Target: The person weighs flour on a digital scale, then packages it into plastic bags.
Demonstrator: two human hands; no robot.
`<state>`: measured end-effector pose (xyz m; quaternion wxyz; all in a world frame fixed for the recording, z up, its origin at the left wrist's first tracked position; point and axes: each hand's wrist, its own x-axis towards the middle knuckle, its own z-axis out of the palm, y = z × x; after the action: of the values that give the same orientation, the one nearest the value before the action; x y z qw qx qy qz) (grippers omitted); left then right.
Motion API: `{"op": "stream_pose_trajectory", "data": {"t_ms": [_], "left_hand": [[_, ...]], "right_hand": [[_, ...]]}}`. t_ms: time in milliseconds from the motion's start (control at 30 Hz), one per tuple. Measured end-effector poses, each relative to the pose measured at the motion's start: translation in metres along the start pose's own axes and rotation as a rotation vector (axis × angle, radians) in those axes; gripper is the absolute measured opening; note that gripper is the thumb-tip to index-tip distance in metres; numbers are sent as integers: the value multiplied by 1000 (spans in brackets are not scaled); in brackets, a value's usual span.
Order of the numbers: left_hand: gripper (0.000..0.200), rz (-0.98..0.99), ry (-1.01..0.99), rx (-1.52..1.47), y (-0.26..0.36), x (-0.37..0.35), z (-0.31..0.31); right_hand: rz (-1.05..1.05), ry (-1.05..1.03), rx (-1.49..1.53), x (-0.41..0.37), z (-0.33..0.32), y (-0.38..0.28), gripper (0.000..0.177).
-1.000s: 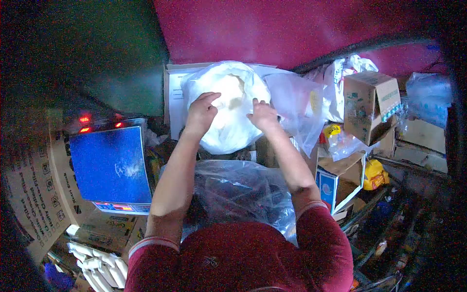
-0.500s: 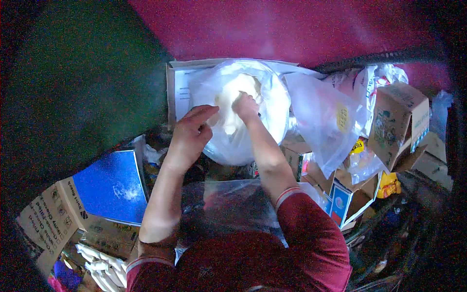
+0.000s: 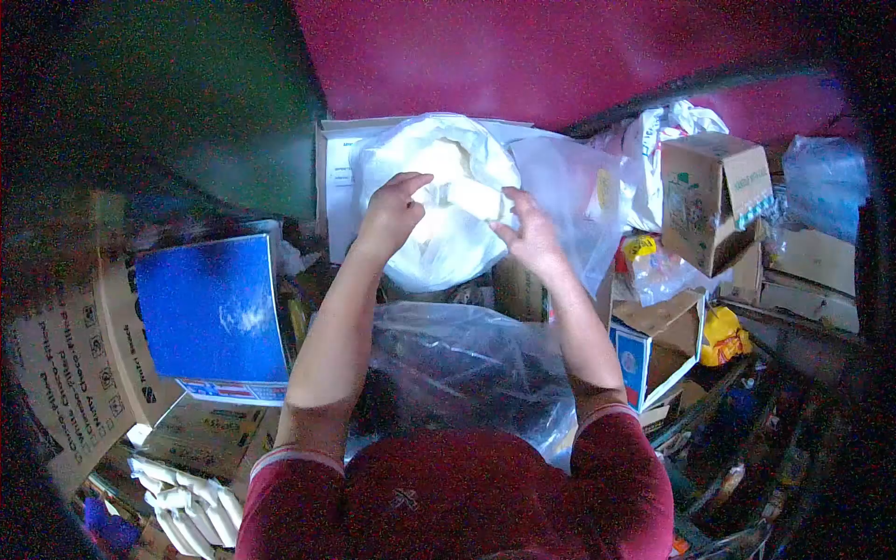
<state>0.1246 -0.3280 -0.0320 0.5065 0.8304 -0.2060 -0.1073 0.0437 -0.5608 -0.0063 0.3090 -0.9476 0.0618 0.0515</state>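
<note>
A large clear plastic bag [image 3: 378, 257] stands wide open in front of me, with bright, washed-out white contents [image 3: 439, 159] inside. Over it, my right hand [image 3: 532, 233] grips the right end of a small white-filled plastic bag [image 3: 476, 200] between thumb and fingers. My left hand [image 3: 394, 215] is at the other end, where its bent fingers and thumb seem to pinch the clear edge. Glare hides the exact contact there. The small bag lies almost level, tilting slightly down to the right.
Filled white tube-like packets [image 3: 191, 509] lie at lower left, near a blue panel [image 3: 210, 317] and a printed carton [image 3: 84, 364]. Clear plastic sheeting [image 3: 467, 364] spreads before my body. To the right are an open cardboard box [image 3: 705, 201], another box [image 3: 658, 341] and a yellow bag [image 3: 723, 338].
My right hand has come out of the white contents toward the right, now gripping the small white-filled bag. My left hand has shifted slightly up and right. The view has moved a little.
</note>
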Motion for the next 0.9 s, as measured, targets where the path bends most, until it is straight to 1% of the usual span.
{"op": "stream_pose_trajectory", "data": {"t_ms": [100, 200, 300, 467, 567, 800, 900], "left_hand": [[45, -86, -8, -77, 7, -1, 8], [48, -51, -47, -212, 2, -2, 19], [49, -78, -32, -292, 2, -1, 29], [49, -57, -16, -273, 4, 0, 29], [49, -53, -5, -263, 10, 1, 27], [49, -81, 22, -305, 2, 2, 35], [49, -41, 54, -245, 0, 3, 36]], "right_hand": [[-101, 0, -81, -15, -39, -39, 52], [-148, -2, -264, -19, -49, -61, 49], [-195, 24, -463, -17, -47, -77, 46], [-206, -25, -668, -13, -54, -109, 47], [-309, 62, -746, -11, -50, -106, 43], [-320, 57, -845, -12, -46, -117, 39], [-300, 14, -894, -9, -44, -123, 40]]}}
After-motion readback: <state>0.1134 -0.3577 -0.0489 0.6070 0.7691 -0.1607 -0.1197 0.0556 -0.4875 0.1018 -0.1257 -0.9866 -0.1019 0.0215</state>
